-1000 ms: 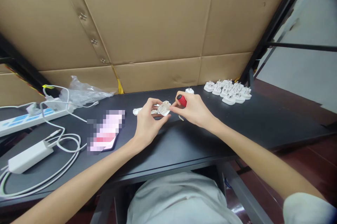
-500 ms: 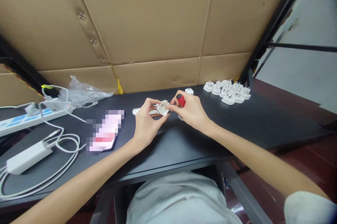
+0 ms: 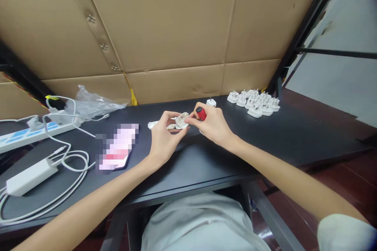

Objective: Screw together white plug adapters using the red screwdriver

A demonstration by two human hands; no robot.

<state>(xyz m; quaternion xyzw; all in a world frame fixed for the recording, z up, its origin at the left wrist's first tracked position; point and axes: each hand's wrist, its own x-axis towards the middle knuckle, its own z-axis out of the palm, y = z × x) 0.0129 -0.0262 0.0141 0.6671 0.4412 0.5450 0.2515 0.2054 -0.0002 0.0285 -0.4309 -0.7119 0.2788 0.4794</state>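
My left hand [image 3: 166, 138] holds a white plastic plug housing [image 3: 182, 120] between thumb and fingers, just above the black table. My right hand [image 3: 212, 123] grips a red-handled screwdriver [image 3: 201, 113] with a black end cap, and its shaft is hidden by my fingers. The fingertips of my right hand touch the housing's right side. Small white plug parts [image 3: 153, 125] lie on the table just left of my left fingers. A single white plug [image 3: 211, 102] stands beyond my right hand, and several assembled white plugs [image 3: 255, 103] are grouped further right.
The black table [image 3: 206, 152] runs across the view in front of a cardboard-covered wall [image 3: 153, 27]. To the left are a pixelated phone [image 3: 118, 149], a power strip [image 3: 32, 135], a white charger brick [image 3: 31, 176] with cables, and a plastic bag [image 3: 91, 103].
My right hand and the screwdriver have moved slightly left, closer to the housing. The housing has turned a little in my left hand. The view has shifted slightly.
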